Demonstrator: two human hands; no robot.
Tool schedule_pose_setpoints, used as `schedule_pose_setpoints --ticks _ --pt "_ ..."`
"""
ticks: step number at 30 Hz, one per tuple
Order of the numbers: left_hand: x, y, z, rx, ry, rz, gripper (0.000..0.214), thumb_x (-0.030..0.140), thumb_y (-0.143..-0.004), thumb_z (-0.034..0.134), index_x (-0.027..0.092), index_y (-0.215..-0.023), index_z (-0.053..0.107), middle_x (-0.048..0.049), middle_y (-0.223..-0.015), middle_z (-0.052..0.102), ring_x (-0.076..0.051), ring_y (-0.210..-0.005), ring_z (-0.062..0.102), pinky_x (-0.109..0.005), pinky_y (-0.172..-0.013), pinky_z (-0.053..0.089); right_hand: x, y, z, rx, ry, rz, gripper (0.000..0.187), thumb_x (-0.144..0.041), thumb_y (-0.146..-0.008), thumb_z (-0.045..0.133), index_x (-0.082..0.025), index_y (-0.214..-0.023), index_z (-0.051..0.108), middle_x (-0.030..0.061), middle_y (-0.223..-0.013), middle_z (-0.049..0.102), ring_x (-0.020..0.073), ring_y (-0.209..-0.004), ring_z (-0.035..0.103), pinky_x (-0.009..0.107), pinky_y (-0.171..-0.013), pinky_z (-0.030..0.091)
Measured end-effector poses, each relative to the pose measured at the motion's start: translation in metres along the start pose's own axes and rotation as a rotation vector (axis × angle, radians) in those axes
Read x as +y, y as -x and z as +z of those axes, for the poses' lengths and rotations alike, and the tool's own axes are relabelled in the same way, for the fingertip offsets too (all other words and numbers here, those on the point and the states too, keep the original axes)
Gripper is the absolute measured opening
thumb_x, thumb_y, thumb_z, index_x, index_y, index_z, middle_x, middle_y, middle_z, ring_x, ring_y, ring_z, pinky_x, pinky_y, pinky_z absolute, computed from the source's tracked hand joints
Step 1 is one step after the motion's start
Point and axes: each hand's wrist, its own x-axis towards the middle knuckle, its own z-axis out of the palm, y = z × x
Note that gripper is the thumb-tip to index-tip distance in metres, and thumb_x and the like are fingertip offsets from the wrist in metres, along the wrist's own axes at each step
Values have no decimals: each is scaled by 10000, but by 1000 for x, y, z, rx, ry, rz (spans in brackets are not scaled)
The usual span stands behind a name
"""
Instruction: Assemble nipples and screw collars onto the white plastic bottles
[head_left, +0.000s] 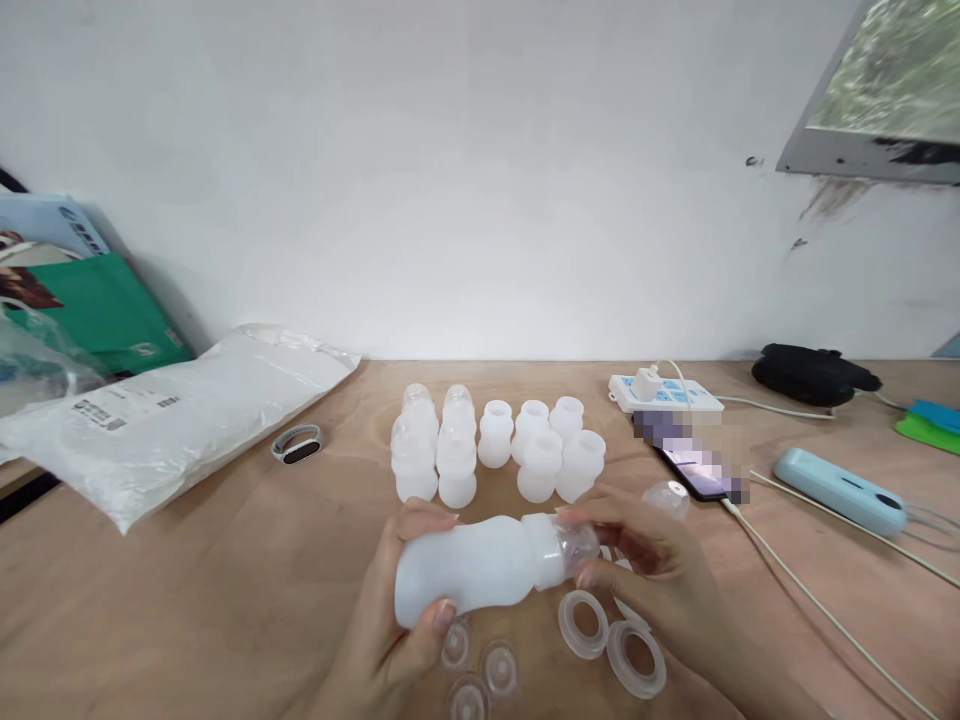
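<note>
A white silicone bottle (pixel 480 567) lies sideways in my hands above the wooden table (pixel 225 590). My left hand (pixel 390 640) wraps its body, thumb on the near side. My right hand (pixel 660 580) pinches the clear cap (pixel 576 548) at the bottle's neck. Behind stand several more white bottles (pixel 495 445), two of them capped. Two white rings (pixel 607 640) and three small clear caps (pixel 480 675) lie on the table below my hands. Another clear cap (pixel 667 497) rests just past my right hand.
A white plastic bag (pixel 172 420) lies at the left, with a wristband (pixel 297 443) beside it. A power strip (pixel 664 393), a phone (pixel 694 465), cables, a light blue device (pixel 840 490) and a black object (pixel 810 375) fill the right side.
</note>
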Motion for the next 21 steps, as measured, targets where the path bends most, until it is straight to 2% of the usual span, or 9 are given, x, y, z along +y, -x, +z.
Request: schedule_pose_setpoints --ticks 5,8,10,12,14,18,21 --pt "-9 4 -2 -78 51 31 258 398 -1008 527 334 -1257 511 -38 -1020 599 -198 -728 604 -272 -589 546 1 -3 -1 20 -25 -15 207 -340 -779 816 -288 -978 798 28 -865 737 182 -728 670 279 -614 568" --pt "-13 5 0 -128 9 15 289 387 -1026 486 355 -1313 466 -46 -1059 597 -212 -780 613 -283 -623 547 -4 -5 -6 24 50 -37 232 -363 -814 779 -281 -1030 781 44 -938 739 201 -803 683 292 -650 581" --pt "-14 3 1 -152 -38 37 342 385 -1027 476 347 -1365 437 -74 -1159 572 -243 -908 616 -320 -718 552 -13 -10 -9 36 123 -48 260 -354 -847 740 -280 -1096 751 52 -1001 731 214 -878 682 312 -715 589" --pt "-14 1 1 -119 -71 81 416 390 -1023 476 326 -1426 393 -106 -1297 495 -279 -1063 575 -383 -850 527 -23 -19 -11 60 175 -81 267 -332 -874 704 -278 -1135 712 52 -1037 714 215 -928 671 328 -780 584" --pt "-12 -3 1 -34 -79 110 432 385 -1027 459 312 -1443 370 -117 -1387 409 -299 -1172 511 -431 -943 473 -33 -30 -10 72 258 -141 242 -311 -885 681 -267 -1122 687 48 -1025 695 207 -914 658 341 -804 573" --pt "-6 -11 -3 133 -53 111 335 345 -1045 412 306 -1378 401 -98 -1395 388 -290 -1254 439 -431 -971 415 -38 -56 2 -21 590 -288 172 -294 -896 642 -226 -1050 681 45 -904 666 208 -812 630 367 -768 537" --pt "-3 -13 -5 180 -52 115 284 307 -1053 404 288 -1334 431 -89 -1362 425 -275 -1291 412 -405 -977 393 -27 -73 15 -83 799 -332 162 -260 -901 626 -206 -1044 679 40 -855 658 206 -769 639 355 -739 521"
